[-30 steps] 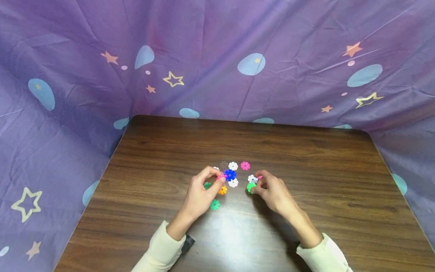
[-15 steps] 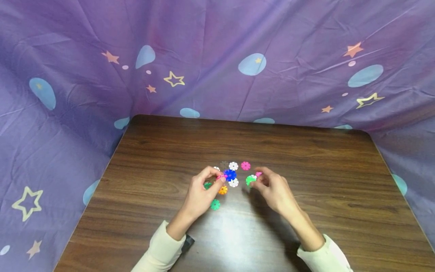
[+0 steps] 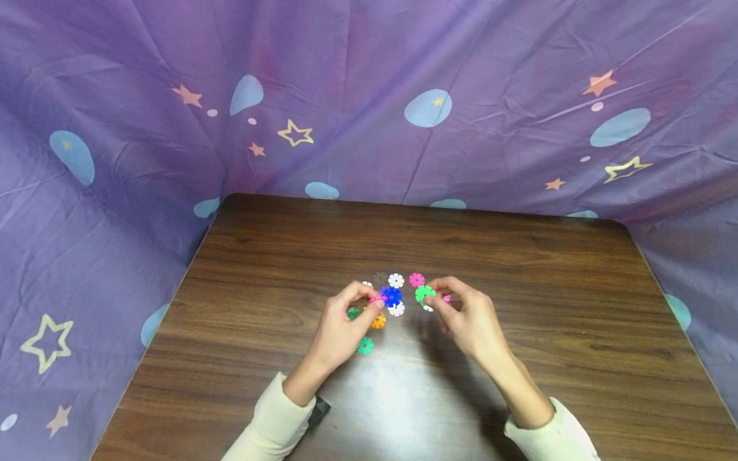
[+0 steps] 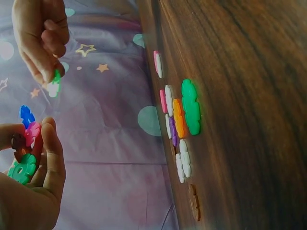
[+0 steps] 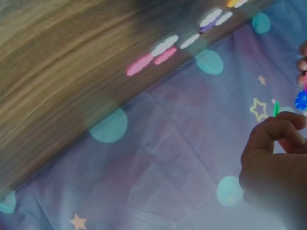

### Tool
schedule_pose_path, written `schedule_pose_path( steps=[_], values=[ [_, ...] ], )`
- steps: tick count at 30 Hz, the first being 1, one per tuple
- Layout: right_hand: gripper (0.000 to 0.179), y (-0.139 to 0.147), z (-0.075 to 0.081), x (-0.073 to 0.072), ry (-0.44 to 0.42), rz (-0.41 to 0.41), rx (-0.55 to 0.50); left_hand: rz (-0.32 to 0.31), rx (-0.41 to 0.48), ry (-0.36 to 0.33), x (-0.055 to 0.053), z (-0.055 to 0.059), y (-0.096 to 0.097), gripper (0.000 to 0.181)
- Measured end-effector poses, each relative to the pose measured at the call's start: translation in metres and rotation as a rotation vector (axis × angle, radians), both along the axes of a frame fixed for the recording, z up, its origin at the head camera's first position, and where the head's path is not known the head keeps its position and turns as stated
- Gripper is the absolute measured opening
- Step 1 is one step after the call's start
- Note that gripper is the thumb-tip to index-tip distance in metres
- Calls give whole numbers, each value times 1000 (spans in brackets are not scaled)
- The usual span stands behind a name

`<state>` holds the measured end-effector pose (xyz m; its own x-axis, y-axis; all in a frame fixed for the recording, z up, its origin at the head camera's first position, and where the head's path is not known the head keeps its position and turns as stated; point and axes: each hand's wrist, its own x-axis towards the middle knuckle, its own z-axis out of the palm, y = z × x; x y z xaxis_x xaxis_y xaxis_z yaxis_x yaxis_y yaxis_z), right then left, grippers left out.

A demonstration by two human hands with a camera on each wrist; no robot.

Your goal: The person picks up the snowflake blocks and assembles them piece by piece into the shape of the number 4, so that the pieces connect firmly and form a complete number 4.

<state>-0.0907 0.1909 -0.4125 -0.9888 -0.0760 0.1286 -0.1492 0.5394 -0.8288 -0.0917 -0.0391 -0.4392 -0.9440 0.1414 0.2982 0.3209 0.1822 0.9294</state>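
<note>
My left hand (image 3: 340,323) pinches a small chain of joined, notched plastic snowflake discs. In it are a blue disc (image 4: 27,115), a pink disc (image 4: 32,133), a brown disc (image 4: 19,146) and a green disc (image 4: 23,170). Facing it across a small gap, my right hand (image 3: 469,320) pinches a bright green snowflake disc (image 3: 425,294) between thumb and fingertips. That disc is apart from the chain, and the left wrist view shows both held above the table. The right hand's fingers partly hide a pink disc (image 3: 446,298).
Loose discs lie on the brown wooden table (image 3: 277,256) beneath the hands: white (image 3: 396,280), pink (image 3: 416,280), orange (image 3: 378,321) and green (image 3: 366,346) among them. A purple patterned curtain (image 3: 357,96) hangs behind the table's far edge.
My right hand has shifted slightly, and its bright green disc has moved toward the table's far edge in the head view. The left hand and its chain stay nearly still.
</note>
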Motion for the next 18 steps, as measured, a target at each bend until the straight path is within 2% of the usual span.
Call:
schedule_pose_path(
  steps=[12,18],
  values=[
    [14,-5,12,8,54,5,-15,-4,5,-30,1,1,2,8],
    [12,-6,12,9,140,19,-30,5,-3,-50,1,-1,2,8]
  ],
)
